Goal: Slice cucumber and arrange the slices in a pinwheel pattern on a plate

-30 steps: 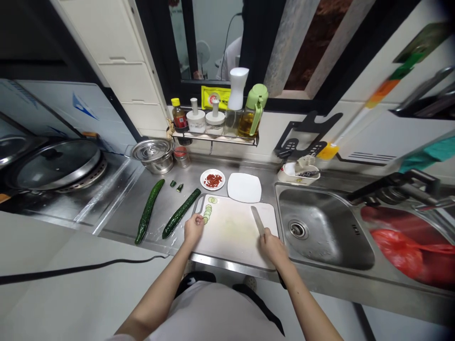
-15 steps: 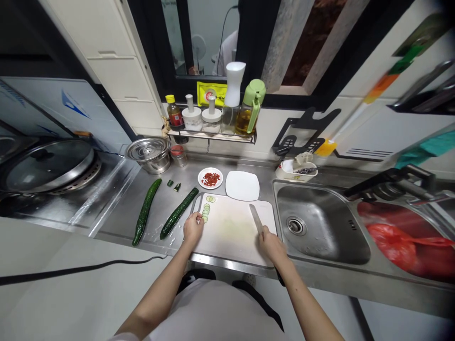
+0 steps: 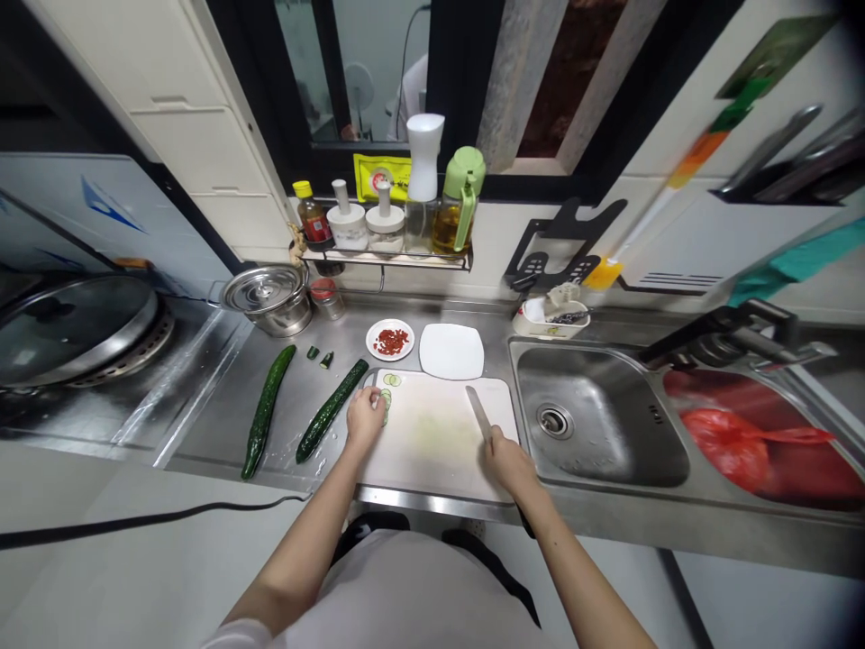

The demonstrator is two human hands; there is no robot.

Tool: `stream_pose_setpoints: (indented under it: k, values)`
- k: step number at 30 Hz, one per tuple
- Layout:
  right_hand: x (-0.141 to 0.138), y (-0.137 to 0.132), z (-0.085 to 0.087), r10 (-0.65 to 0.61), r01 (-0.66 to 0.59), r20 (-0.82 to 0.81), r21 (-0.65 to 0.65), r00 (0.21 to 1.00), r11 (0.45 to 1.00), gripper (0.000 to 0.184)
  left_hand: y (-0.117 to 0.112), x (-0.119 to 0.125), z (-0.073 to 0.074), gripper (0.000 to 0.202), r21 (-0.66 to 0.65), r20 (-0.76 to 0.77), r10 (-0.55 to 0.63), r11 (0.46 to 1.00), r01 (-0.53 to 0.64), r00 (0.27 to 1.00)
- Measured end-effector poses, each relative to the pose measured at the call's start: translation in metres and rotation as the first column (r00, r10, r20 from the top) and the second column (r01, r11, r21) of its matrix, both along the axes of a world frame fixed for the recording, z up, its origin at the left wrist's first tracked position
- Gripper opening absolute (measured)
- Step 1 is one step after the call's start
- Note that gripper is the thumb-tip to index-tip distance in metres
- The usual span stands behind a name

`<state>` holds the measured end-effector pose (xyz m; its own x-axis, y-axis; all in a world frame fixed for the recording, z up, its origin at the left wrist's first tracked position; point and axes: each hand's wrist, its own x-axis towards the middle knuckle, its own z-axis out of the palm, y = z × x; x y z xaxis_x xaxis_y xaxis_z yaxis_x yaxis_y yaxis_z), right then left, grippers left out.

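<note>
My right hand (image 3: 508, 461) grips a knife (image 3: 478, 412) whose blade lies flat over the white cutting board (image 3: 439, 433), pointing away from me. My left hand (image 3: 365, 418) rests with curled fingers on the board's left edge, over a row of cucumber slices (image 3: 387, 388). Whether it pinches a slice I cannot make out. Two whole cucumbers lie on the steel counter to the left, one near (image 3: 331, 410) and one further left (image 3: 263, 410). Two cut cucumber ends (image 3: 320, 356) sit behind them.
Behind the board stand a small plate of red chilli (image 3: 390, 340) and an empty white square plate (image 3: 451, 351). A lidded steel pot (image 3: 268, 297) and a condiment shelf (image 3: 385, 257) are at the back. The sink (image 3: 595, 424) lies right, a lidded wok (image 3: 68, 329) left.
My left hand slid forward along the board's left edge onto the cucumber slices, covering most of them. The right hand and knife stayed in place. The view shifted slightly.
</note>
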<state>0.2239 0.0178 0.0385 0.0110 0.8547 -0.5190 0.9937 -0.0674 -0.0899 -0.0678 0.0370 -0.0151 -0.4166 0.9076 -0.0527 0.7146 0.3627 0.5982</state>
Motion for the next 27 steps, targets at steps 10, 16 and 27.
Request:
stream_pose_setpoints:
  k: [10, 16, 27]
  values:
    - [-0.001, -0.001, 0.006, -0.005, 0.005, -0.002, -0.012, 1.000, 1.000, 0.032, 0.058, 0.014, 0.001, 0.024, -0.187, -0.178, -0.133, 0.977, 0.099, 0.975]
    - [-0.001, -0.002, 0.005, -0.020, 0.020, -0.018, -0.011, 1.000, 1.000, 0.032, 0.061, 0.017, -0.006, 0.018, -0.161, -0.186, -0.122, 0.983, 0.092, 0.975]
    - [0.000, -0.002, 0.002, -0.015, 0.014, -0.025, -0.004, 1.000, 1.000, 0.031, 0.052, 0.030, 0.002, 0.012, -0.088, 0.171, -0.119, 0.987, 0.136, 0.978]
